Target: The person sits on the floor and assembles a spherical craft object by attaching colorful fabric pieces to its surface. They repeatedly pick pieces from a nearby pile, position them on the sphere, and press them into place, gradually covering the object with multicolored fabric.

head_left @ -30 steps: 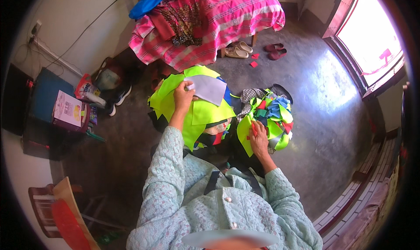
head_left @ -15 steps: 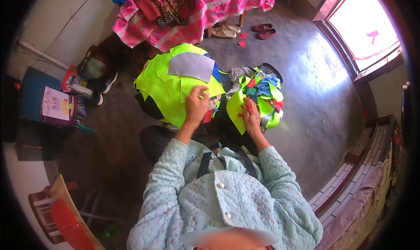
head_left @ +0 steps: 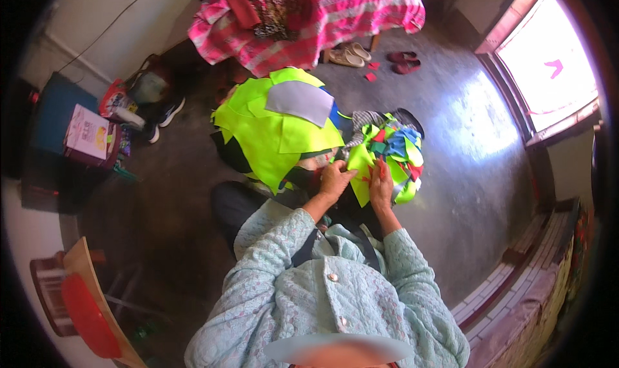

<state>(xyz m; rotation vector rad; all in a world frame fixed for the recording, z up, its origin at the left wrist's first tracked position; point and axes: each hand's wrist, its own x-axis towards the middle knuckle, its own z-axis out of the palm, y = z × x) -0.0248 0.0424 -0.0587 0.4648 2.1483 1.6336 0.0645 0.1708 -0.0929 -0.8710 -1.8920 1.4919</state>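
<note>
Nearest is a pale-green quilted jacket [head_left: 332,290], on the wearer's side of a loose, rounded heap of lime, blue, red and green fabric scraps [head_left: 403,146]. The left hand [head_left: 334,180] has a nearly closed grip, fingertips pinching the left edge of a smooth, pointed lime-yellow fabric piece [head_left: 360,168] at the heap's near-left side. The right hand [head_left: 382,184] is curled beside that piece; something red shows at its fingers, but I cannot tell how firmly it grips. Left of the heap, a broader mound of overlapping lime-yellow sheets [head_left: 251,126] bears a flat grey sheet [head_left: 301,102]. Glossy grey floor [head_left: 471,187] extends right of the heap. Beyond it are maroon shoes [head_left: 406,65] and a pink-and-white checked cloth [head_left: 367,10].
</note>
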